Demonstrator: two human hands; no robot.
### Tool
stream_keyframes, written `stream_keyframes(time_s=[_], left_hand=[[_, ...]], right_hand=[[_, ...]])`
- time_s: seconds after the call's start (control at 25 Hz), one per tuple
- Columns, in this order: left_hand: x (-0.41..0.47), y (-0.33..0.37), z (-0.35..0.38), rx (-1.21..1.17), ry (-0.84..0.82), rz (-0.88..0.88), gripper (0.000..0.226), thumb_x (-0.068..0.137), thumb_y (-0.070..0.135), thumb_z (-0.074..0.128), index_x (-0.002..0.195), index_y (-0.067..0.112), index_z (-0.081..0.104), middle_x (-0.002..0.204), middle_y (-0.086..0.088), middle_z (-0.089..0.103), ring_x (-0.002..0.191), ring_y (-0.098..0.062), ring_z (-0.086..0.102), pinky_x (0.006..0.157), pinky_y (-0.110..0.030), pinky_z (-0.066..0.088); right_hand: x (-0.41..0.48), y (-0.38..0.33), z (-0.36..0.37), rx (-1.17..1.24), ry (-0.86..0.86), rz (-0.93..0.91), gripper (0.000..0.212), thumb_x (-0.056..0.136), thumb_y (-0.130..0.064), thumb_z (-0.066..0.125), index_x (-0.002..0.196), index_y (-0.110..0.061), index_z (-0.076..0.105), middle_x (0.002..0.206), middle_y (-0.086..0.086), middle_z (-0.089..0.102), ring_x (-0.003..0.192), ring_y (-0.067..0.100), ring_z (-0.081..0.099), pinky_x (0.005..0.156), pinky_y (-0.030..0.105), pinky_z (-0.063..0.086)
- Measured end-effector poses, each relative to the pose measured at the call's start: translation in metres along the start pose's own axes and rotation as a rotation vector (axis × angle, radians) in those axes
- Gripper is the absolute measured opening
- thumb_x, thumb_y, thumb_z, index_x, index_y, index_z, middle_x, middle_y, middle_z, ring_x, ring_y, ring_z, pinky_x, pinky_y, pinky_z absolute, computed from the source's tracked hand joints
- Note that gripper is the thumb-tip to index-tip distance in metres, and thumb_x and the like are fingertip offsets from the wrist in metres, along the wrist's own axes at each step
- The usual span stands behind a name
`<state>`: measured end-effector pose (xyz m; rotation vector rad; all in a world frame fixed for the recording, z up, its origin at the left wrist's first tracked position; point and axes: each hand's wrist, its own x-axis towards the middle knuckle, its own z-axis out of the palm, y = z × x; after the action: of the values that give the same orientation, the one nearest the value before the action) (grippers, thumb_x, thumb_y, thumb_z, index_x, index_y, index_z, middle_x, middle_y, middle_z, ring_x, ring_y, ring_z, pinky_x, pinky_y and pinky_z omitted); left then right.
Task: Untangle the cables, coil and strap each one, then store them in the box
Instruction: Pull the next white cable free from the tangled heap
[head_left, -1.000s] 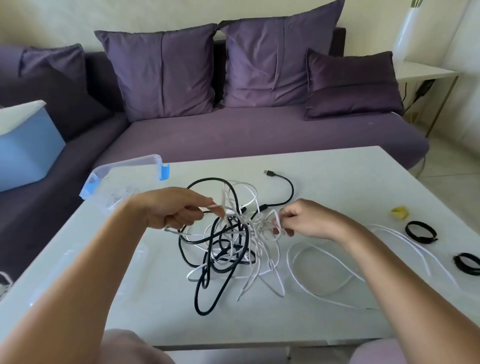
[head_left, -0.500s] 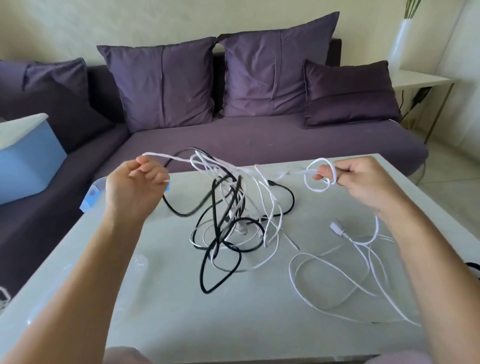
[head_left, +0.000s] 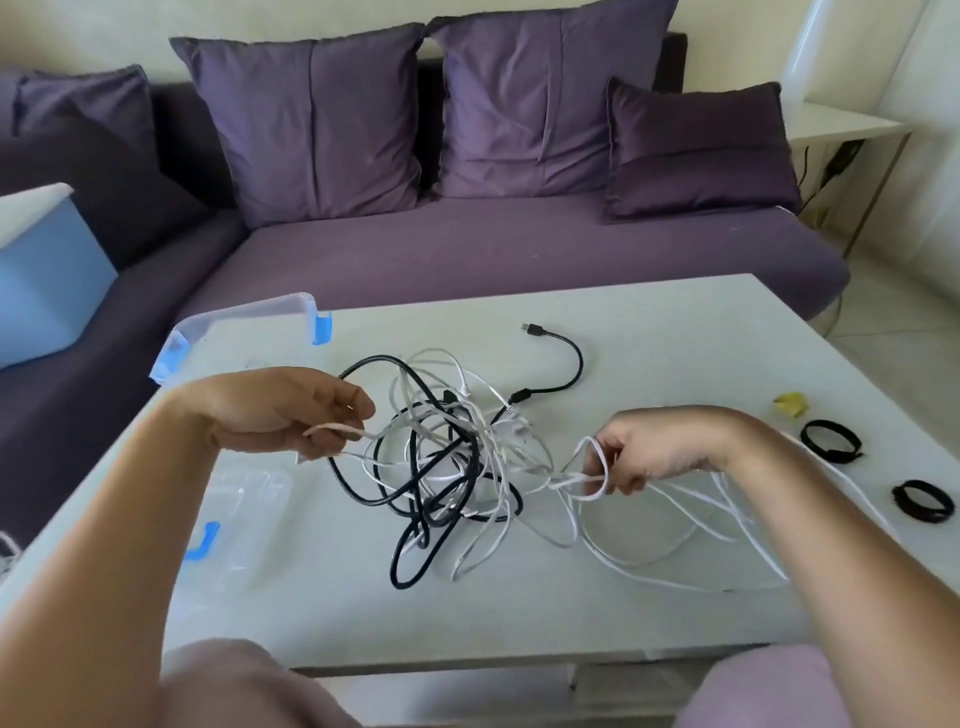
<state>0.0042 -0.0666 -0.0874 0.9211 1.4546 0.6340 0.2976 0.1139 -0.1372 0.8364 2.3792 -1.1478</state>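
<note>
Clearly the task is at an early stage. Black and white leads lie knotted together in one tangle (head_left: 447, 457) on the pale table (head_left: 675, 322), between the person's two hands. The left hand (head_left: 291, 410) pinches a strand of white cable (head_left: 592, 467) between thumb and fingertips, just left of the knot. The right hand (head_left: 660, 447) curls around a small loop of the same white cable on the knot's other side, with slack white loops trailing under and beyond its wrist. A black cable (head_left: 561, 358) pokes out of the tangle's far side, its plug lying free.

Nothing is coiled or strapped yet. Two black straps (head_left: 831, 441) and a yellow strap (head_left: 789, 404) wait unused beyond the right wrist. The clear box (head_left: 249, 312), with blue latches, sits just past the left wrist, and no cable can be seen in it. Separating, coiling, strapping and storing all remain.

Half a second earlier both hands were raised and spread wider, stretching the white strand so part of the tangle hung in the air. Now the hands are lower and the tangle rests on the table.
</note>
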Motion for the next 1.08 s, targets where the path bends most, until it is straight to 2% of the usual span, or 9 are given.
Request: stream_keyframes(time_s=[0.2,0.28,0.36,0.48,0.68,0.84,0.92,1.0,1.08], left_hand=[[-0.008,0.009,0.033,0.473,0.042,-0.139,0.033,0.084,0.036,0.064,0.099,0.007,0.064,0.068,-0.006,0.064,0.040,-0.012,0.029,0.045,-0.019,0.026],[-0.009,0.006,0.039,0.502,0.149,-0.105,0.017,0.093,0.018,0.057,0.107,0.009,0.061,0.072,-0.004,0.070,0.046,-0.014,0.051,0.054,-0.021,0.039],[-0.007,0.001,0.039,0.407,0.236,-0.084,0.022,0.094,0.000,0.051,0.113,0.009,0.054,0.090,-0.004,0.075,0.072,-0.016,0.068,0.070,-0.022,0.052],[-0.002,0.002,0.044,0.511,0.370,-0.121,0.031,0.089,-0.009,0.041,0.108,0.013,0.053,0.088,0.007,0.073,0.071,-0.010,0.055,0.067,-0.020,0.042],[0.015,0.015,0.047,0.642,0.527,-0.213,0.016,0.093,0.012,0.043,0.086,0.010,0.057,0.060,-0.002,0.046,0.047,-0.014,0.030,0.047,-0.022,0.026],[-0.001,0.030,0.044,0.926,0.527,-0.158,0.037,0.090,0.047,0.055,0.064,0.024,0.070,0.052,0.005,0.038,0.043,-0.011,0.030,0.049,-0.021,0.027],[-0.003,0.037,0.028,0.736,0.674,-0.017,0.043,0.090,0.045,0.056,0.057,0.018,0.061,0.048,0.004,0.037,0.045,-0.014,0.032,0.050,-0.025,0.030],[0.001,0.040,0.006,-0.052,0.788,0.356,0.038,0.096,0.034,0.052,0.061,0.017,0.050,0.047,0.006,0.035,0.044,-0.012,0.029,0.044,-0.020,0.027],[0.006,0.041,-0.008,-0.910,0.659,0.714,0.032,0.099,0.023,0.044,0.068,0.017,0.050,0.047,0.009,0.037,0.041,-0.007,0.029,0.042,-0.014,0.031]], right_hand=[[0.001,-0.018,0.007,-0.021,0.246,-0.061,0.016,0.090,-0.029,0.061,0.083,-0.022,0.074,0.057,-0.006,0.046,0.054,0.012,0.036,0.051,0.024,0.026],[-0.004,-0.021,0.005,0.084,0.289,-0.078,0.022,0.092,-0.020,0.060,0.073,-0.020,0.071,0.041,-0.010,0.040,0.039,0.005,0.029,0.042,0.017,0.023],[-0.009,-0.025,0.006,0.061,0.306,-0.090,0.025,0.092,-0.006,0.052,0.076,-0.010,0.070,0.048,-0.010,0.058,0.041,0.003,0.042,0.046,0.015,0.031],[-0.005,-0.027,0.006,-0.096,0.456,-0.098,0.028,0.089,-0.002,0.046,0.080,-0.012,0.070,0.089,0.002,0.070,0.078,0.023,0.061,0.063,0.027,0.041],[-0.002,-0.033,-0.005,-0.072,0.634,-0.155,0.020,0.085,-0.022,0.058,0.071,-0.023,0.072,0.079,0.010,0.071,0.065,0.015,0.048,0.056,0.025,0.034],[-0.002,-0.030,-0.022,-0.212,0.731,-0.160,0.033,0.086,-0.025,0.063,0.056,-0.013,0.058,0.058,0.010,0.056,0.059,0.016,0.040,0.053,0.028,0.028],[-0.008,-0.025,-0.036,-0.237,0.837,-0.145,0.031,0.088,-0.025,0.061,0.057,-0.023,0.064,0.057,0.007,0.058,0.056,0.023,0.046,0.052,0.028,0.031],[-0.018,-0.017,-0.051,-0.116,1.006,-0.160,0.018,0.088,-0.020,0.061,0.078,-0.023,0.076,0.068,0.007,0.068,0.063,0.023,0.058,0.055,0.026,0.034],[-0.025,-0.012,-0.063,0.028,1.226,-0.204,0.016,0.088,-0.021,0.062,0.089,-0.014,0.077,0.084,0.010,0.073,0.082,0.024,0.065,0.066,0.028,0.038]])
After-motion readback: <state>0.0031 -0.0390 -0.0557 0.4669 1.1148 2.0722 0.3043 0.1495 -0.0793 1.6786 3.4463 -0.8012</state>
